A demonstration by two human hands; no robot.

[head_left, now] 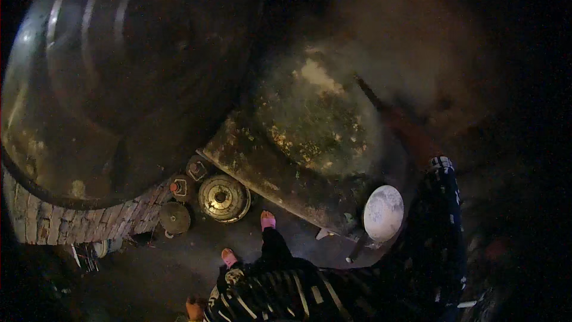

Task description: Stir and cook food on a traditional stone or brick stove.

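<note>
My right arm reaches forward in a patterned dark sleeve with a white-checked cuff. My right hand, blurred by steam, grips a dark stick-like utensil handle. The utensil's far end fades out above a wide round vessel of greenish-yellow food, perhaps chopped vegetables. A pale patch shows near the food's far side. Low at the picture's bottom, beside my clothing, is my left hand; its fingers look curled, but whether they hold anything is unclear. A white round bowl or plate stands near my right sleeve.
A huge ribbed metal vessel sits on brickwork at left. A lidded metal pot, red-capped containers and a round lid-like object stand on the floor. The slab edge runs before my feet. Steam and darkness hide the right.
</note>
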